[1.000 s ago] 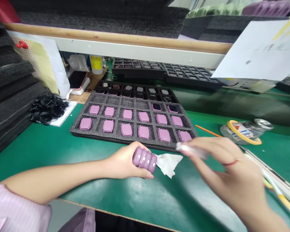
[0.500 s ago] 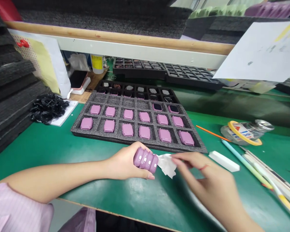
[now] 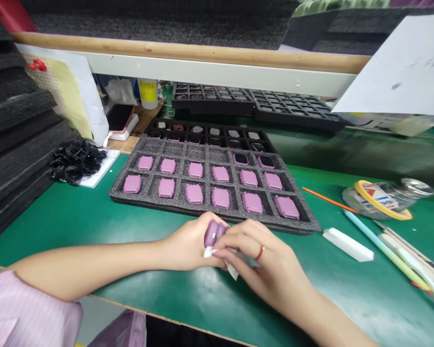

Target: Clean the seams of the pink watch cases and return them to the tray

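My left hand (image 3: 188, 245) is closed around a short stack of purple watch cases (image 3: 211, 233), held low over the bench in front of the foam tray. A crumpled white tissue (image 3: 209, 252) is pinched between the thumb and fingers of my right hand (image 3: 271, 262). The tissue lies against the near side of the stack, and my right fingers cover part of the cases. Just beyond my hands, the dark grey foam tray (image 3: 166, 204) holds rows of purple watch cases face down. Two watches with dark screens (image 3: 240, 158) sit in its third row.
At right lie a white block (image 3: 348, 244), an orange stick (image 3: 329, 199), a pale blue-green pen (image 3: 379, 246) and a glass bottle (image 3: 383, 198) with a yellow band. Black rings (image 3: 75, 161) are heaped at left beside stacked foam (image 3: 10, 111). A wood-edged shelf (image 3: 184, 54) crosses above.
My right hand has moved left with the tissue, from beside the stack onto it. The stack stays in my left hand, now partly covered. The view has shifted slightly.
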`<action>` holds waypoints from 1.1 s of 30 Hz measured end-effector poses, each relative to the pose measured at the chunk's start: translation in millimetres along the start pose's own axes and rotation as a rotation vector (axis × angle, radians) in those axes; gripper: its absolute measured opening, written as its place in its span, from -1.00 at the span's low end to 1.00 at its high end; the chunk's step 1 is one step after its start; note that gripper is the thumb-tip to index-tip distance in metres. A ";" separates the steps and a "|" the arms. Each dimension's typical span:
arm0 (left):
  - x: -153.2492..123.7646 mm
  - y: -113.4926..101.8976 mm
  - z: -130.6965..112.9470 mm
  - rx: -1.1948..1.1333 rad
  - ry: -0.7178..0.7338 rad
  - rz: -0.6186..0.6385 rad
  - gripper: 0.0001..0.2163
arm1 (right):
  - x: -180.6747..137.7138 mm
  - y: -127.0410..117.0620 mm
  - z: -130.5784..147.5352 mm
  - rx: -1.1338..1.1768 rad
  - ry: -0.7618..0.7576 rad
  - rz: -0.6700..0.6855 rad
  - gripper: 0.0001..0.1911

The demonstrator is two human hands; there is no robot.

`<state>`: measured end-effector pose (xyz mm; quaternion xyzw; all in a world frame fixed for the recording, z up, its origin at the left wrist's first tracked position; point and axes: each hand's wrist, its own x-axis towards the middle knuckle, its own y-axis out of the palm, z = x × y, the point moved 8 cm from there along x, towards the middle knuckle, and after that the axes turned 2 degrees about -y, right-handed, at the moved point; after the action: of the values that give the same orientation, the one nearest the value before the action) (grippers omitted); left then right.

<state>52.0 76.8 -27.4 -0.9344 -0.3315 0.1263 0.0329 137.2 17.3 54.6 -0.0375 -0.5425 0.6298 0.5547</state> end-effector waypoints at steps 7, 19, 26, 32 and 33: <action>0.0 0.5 -2.5 0.031 0.015 0.017 -0.49 | 3.4 1.0 -7.8 0.006 -0.027 0.004 -0.92; -2.1 0.2 4.7 0.035 -0.133 -0.041 -0.40 | 21.5 -8.5 -27.2 -0.081 0.029 0.158 -0.89; -16.7 -4.7 -16.2 -0.040 0.000 -0.191 -0.43 | 19.7 -29.2 -64.9 -0.215 0.245 0.322 -0.88; -22.9 -10.1 -34.2 -0.194 0.075 -0.268 -0.38 | 14.5 -29.9 -26.6 0.070 0.066 0.178 -0.33; -22.6 -8.8 -33.9 -0.219 0.069 -0.262 -0.36 | 13.5 -22.3 -22.7 0.099 0.072 0.175 -0.23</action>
<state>38.5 70.2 11.5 -0.8849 -0.4611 0.0518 -0.0413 161.5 37.4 69.0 -0.0797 -0.4850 0.7001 0.5180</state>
